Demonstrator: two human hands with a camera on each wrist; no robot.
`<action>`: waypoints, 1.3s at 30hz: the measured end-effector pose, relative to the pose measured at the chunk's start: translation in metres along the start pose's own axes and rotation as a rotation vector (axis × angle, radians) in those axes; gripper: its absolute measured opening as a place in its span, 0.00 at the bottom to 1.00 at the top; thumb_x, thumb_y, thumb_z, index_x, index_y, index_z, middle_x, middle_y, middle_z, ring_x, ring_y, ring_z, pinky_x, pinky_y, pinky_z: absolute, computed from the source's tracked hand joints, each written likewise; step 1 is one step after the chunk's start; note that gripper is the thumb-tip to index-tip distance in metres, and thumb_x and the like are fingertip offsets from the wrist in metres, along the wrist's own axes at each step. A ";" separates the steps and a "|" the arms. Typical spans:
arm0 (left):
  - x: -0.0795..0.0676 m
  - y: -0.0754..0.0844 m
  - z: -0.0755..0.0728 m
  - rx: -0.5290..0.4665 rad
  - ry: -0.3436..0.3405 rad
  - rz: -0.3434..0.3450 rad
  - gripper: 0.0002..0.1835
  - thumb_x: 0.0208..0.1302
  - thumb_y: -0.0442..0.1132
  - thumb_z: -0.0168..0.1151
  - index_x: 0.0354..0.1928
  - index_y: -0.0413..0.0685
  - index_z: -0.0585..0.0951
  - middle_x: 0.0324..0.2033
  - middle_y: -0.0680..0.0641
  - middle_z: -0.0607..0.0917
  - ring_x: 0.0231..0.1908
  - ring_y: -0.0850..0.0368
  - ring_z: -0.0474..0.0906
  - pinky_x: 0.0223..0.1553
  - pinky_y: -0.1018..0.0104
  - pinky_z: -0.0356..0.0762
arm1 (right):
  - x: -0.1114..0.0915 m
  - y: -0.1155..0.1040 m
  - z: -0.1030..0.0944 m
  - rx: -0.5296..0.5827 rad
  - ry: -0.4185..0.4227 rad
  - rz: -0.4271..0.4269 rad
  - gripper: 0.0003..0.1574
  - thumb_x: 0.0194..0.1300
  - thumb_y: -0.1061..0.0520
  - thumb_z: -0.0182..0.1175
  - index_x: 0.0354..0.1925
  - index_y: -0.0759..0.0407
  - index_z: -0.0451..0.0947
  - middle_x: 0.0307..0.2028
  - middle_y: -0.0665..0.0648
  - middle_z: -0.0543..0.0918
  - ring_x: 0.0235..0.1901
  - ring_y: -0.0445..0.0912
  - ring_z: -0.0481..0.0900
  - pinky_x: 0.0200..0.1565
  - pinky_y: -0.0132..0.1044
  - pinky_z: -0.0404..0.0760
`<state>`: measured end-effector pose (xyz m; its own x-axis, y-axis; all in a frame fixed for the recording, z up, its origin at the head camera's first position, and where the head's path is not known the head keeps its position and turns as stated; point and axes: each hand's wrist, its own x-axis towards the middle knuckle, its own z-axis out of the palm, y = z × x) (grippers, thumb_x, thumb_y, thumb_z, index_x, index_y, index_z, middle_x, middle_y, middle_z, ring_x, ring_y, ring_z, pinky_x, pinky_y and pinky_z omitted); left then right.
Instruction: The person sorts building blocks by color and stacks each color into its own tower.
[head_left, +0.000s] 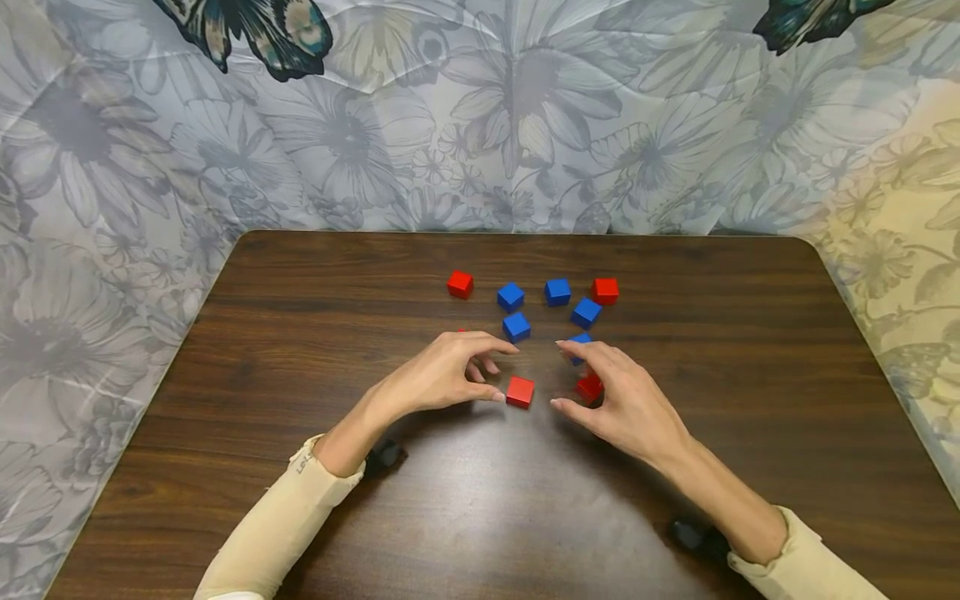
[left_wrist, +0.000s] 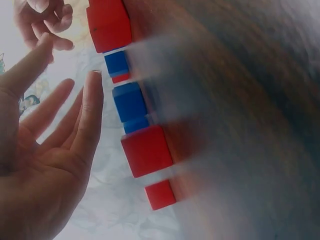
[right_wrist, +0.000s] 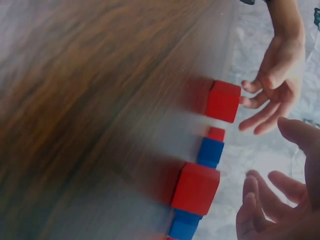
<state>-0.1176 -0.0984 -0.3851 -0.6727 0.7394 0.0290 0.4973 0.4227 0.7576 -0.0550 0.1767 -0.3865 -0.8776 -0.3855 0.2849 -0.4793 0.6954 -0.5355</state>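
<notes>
In the head view, my left hand (head_left: 442, 375) hovers over the table with relaxed, slightly bent fingers, its thumb tip close to the left side of a red cube (head_left: 520, 392). My right hand (head_left: 630, 408) is to the right, thumb and fingers apart, partly covering another red cube (head_left: 589, 387) and a blue cube (head_left: 580, 339). Between the thumb and fingers of either hand nothing is held. In the left wrist view, the left fingers (left_wrist: 90, 115) stand beside the cubes. The right wrist view has the right fingers (right_wrist: 255, 200) apart from a red cube (right_wrist: 196, 189).
Beyond the hands are blue cubes (head_left: 516, 327), with red cubes at the far left (head_left: 461, 284) and far right (head_left: 605, 291). Another red cube is mostly hidden behind the left hand. The brown wooden table (head_left: 300, 283) meets a flowered cloth (head_left: 525, 125) at its back edge.
</notes>
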 end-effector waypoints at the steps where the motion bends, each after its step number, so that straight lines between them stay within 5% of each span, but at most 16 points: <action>1: 0.000 0.000 0.000 -0.017 -0.002 -0.008 0.33 0.56 0.41 0.76 0.63 0.44 0.77 0.53 0.44 0.82 0.40 0.58 0.84 0.40 0.70 0.82 | 0.000 -0.001 0.000 0.013 0.001 0.001 0.43 0.51 0.50 0.78 0.63 0.58 0.74 0.47 0.52 0.82 0.40 0.44 0.78 0.41 0.40 0.79; 6: 0.002 0.001 0.003 -0.056 -0.006 -0.022 0.31 0.56 0.38 0.76 0.63 0.41 0.77 0.56 0.44 0.81 0.42 0.59 0.83 0.40 0.73 0.81 | -0.001 -0.004 0.003 0.071 -0.001 0.020 0.42 0.50 0.55 0.79 0.62 0.58 0.75 0.43 0.53 0.83 0.32 0.41 0.78 0.32 0.37 0.81; 25: 0.006 0.001 0.010 -0.078 -0.030 -0.052 0.27 0.57 0.33 0.74 0.60 0.40 0.78 0.54 0.46 0.83 0.39 0.65 0.83 0.39 0.74 0.82 | -0.001 -0.014 0.013 0.158 -0.067 0.172 0.27 0.55 0.58 0.75 0.53 0.60 0.82 0.34 0.50 0.86 0.26 0.33 0.81 0.31 0.33 0.83; 34: 0.007 0.000 0.013 -0.155 -0.075 -0.136 0.24 0.58 0.34 0.73 0.58 0.42 0.80 0.35 0.53 0.88 0.32 0.66 0.85 0.33 0.68 0.82 | 0.002 -0.017 0.019 0.159 -0.088 0.230 0.22 0.56 0.57 0.74 0.50 0.58 0.84 0.26 0.42 0.85 0.25 0.31 0.81 0.29 0.30 0.80; 39: 0.009 -0.002 0.016 -0.136 -0.034 -0.158 0.21 0.59 0.33 0.73 0.55 0.42 0.81 0.36 0.52 0.88 0.32 0.67 0.84 0.31 0.68 0.82 | 0.004 -0.019 0.021 0.165 -0.105 0.262 0.21 0.58 0.57 0.73 0.50 0.58 0.84 0.26 0.43 0.86 0.26 0.32 0.83 0.29 0.30 0.80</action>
<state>-0.1159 -0.0846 -0.3964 -0.7160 0.6881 -0.1174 0.3074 0.4618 0.8320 -0.0495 0.1495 -0.3920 -0.9612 -0.2729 0.0410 -0.2216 0.6746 -0.7041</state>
